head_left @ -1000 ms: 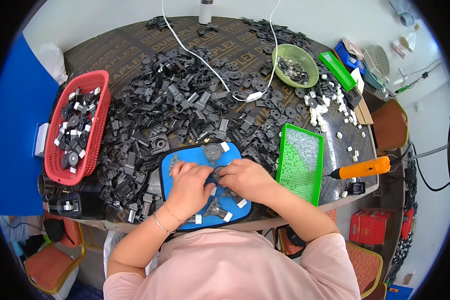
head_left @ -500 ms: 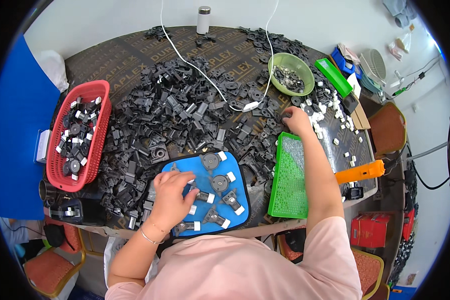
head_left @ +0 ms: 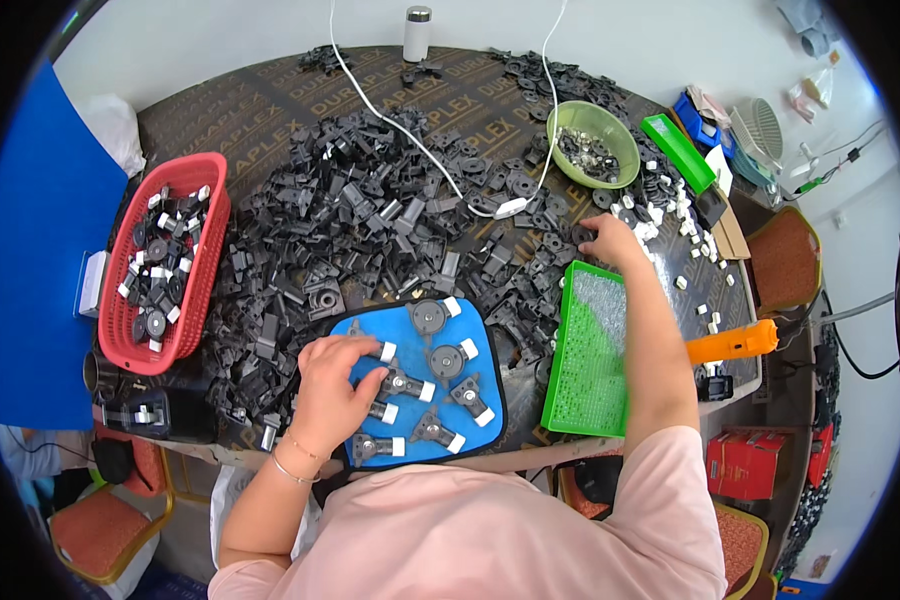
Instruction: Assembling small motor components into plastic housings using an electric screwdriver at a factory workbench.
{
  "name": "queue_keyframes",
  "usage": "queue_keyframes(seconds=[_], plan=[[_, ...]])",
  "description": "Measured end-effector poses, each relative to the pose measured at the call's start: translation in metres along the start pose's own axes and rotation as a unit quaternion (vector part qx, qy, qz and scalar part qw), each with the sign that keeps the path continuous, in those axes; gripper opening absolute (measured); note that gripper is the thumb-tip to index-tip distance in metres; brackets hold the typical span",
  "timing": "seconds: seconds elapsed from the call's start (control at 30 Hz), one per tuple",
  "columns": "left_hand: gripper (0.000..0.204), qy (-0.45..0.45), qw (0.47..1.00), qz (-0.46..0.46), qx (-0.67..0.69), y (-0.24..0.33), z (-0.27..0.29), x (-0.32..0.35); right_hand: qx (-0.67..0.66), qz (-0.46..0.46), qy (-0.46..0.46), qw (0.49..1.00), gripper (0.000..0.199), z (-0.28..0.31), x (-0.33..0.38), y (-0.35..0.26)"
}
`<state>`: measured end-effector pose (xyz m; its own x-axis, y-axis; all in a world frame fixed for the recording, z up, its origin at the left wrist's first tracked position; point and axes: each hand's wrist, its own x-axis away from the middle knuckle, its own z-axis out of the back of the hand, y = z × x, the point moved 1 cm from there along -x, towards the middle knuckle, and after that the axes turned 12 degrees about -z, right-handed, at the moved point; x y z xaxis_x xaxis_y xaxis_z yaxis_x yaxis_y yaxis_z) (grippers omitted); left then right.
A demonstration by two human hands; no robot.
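Observation:
A blue mat (head_left: 485, 345) at the table's near edge holds several black plastic assemblies with white caps, such as a round-headed one (head_left: 447, 361). Over the mat's left side is my left hand (head_left: 332, 385), thumb and fingers apart. Its fingertips are close to a white-capped piece (head_left: 386, 352), and part of the pieces beneath is covered by the hand. My right hand (head_left: 613, 243) reaches past the green tray (head_left: 553, 400), fingers closed on the edge of a black round disc (head_left: 581, 234) beside the loose black parts.
A large heap of black plastic parts (head_left: 360, 200) covers the table's middle. A red basket (head_left: 215, 240) of assembled pieces stands left. A green bowl (head_left: 620, 130) of small metal parts sits back right, near scattered white caps (head_left: 685, 215). An orange-handled tool (head_left: 735, 342) lies right; a white cable (head_left: 410, 135) crosses the heap.
The whole view has shifted slightly. My left hand has drawn a little to the left over the mat, its thumb and fingers spread. My right hand stays at the black disc.

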<state>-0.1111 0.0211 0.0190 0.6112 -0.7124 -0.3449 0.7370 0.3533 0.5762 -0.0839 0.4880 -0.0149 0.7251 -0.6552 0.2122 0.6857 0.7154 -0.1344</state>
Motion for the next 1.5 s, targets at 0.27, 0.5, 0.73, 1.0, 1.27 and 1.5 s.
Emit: queue_keyframes(seconds=[0.27, 0.5, 0.73, 1.0, 1.27, 1.5], plan=[[0.028, 0.002, 1.000, -0.015, 0.011, 0.003, -0.003, 0.003, -0.089, 0.093, 0.165, 0.978, 0.049, 0.028, 0.050, -0.019], [0.026, 0.003, 1.000, -0.009, 0.026, 0.003, -0.008, 0.011, -0.079, 0.338, 0.059, 0.936, 0.046, -0.012, 0.231, -0.102], [0.025, -0.001, 0.999, -0.021, 0.037, 0.009, -0.012, 0.015, -0.070, 0.238, 0.177, 0.952, 0.042, -0.043, 0.264, -0.114], [0.026, -0.005, 0.999, -0.017, 0.037, 0.009, -0.006, 0.020, -0.036, 0.222, 0.164, 0.961, 0.042, -0.049, 0.265, -0.118], [0.026, 0.000, 0.999, -0.011, 0.041, 0.006, -0.002, 0.021, -0.085, 0.191, 0.147, 0.967, 0.047, -0.017, 0.238, -0.108], [0.027, 0.007, 0.999, -0.007, 0.036, 0.007, 0.002, 0.018, -0.031, -0.008, 0.150, 0.988, 0.031, 0.025, 0.084, -0.017]])
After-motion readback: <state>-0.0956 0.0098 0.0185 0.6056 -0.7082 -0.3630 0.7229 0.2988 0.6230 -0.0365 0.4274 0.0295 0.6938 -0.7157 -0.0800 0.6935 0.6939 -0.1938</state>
